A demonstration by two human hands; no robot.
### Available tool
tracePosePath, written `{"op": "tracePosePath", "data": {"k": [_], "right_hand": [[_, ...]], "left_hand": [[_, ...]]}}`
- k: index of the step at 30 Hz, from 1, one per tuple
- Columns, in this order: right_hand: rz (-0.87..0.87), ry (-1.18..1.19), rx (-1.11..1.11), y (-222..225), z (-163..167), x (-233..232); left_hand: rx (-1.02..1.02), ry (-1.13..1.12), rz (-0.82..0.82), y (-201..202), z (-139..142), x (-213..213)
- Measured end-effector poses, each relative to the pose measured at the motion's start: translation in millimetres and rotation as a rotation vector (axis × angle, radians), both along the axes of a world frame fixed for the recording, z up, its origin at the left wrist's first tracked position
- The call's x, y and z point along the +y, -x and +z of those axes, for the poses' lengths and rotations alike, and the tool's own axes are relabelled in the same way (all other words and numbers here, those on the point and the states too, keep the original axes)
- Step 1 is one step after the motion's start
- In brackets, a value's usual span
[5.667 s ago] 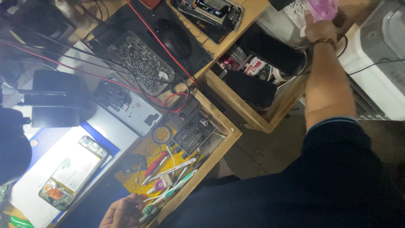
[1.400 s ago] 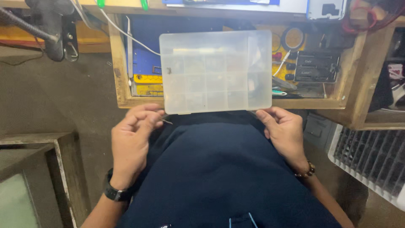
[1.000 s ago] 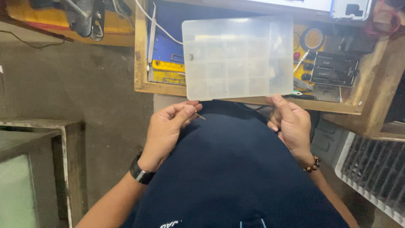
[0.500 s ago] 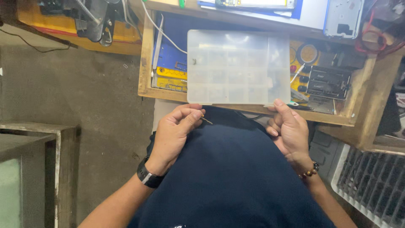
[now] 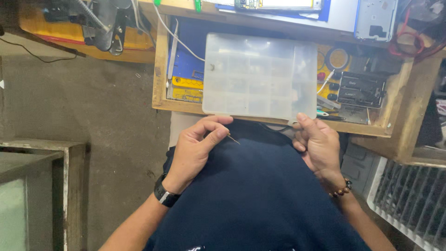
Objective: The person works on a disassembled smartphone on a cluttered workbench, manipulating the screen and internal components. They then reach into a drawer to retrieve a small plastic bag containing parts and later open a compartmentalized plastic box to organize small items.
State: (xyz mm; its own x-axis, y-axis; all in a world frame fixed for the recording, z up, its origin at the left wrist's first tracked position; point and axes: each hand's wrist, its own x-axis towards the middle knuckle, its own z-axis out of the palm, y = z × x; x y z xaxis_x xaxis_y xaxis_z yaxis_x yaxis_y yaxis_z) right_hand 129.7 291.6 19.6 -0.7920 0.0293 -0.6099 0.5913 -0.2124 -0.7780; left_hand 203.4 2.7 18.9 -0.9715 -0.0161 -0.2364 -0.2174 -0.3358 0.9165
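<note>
Fingers (image 5: pixel 211 135) of our left hand (image 5: pixel 195 153) are curled tight, thumb against forefinger, pinching a thin metal pin (image 5: pixel 233 139) whose tip pokes out toward three o'clock. That hand sits at about eight o'clock from the translucent plastic compartment box (image 5: pixel 260 76), just below its near edge without touching it. Our right hand (image 5: pixel 318 144) rests at about five o'clock from the box; its fingers are half bent and gripping nothing that we can see, with the thumb tip touching the small tab at the box's near right corner. The box lies closed and flat across an open wooden drawer (image 5: pixel 160 69) of the desk, covering most of it. At nine o'clock from the box we see a yellow and blue mat (image 5: pixel 186 81) in the drawer; at three o'clock lie a black battery holder (image 5: pixel 360 89) and a roll of dark tape (image 5: pixel 337 58). We wear a black wristwatch (image 5: pixel 165 195) on the left wrist and a brown bead bracelet (image 5: pixel 340 189) on the right.
</note>
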Motion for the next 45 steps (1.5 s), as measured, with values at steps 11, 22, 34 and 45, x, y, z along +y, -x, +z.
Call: {"op": "tracePosePath", "data": {"k": [11, 22, 34, 45], "right_hand": [[-0.039, -0.152, 0.086, -8, 21, -12], [0.014, -0.139, 0.491, 7, 50, -4], [0.026, 0.012, 0.761, 65, 56, -3], [0.433, -0.396, 0.694, 58, 66, 2]], "left_hand": [[-0.244, -0.082, 0.059, -3, 18, -10], [0.007, 0.020, 0.023, 13, 38, -23], [0.262, 0.179, 0.173, 90, 35, -14], [0.328, 0.199, 0.168, 97, 28, -12]]}}
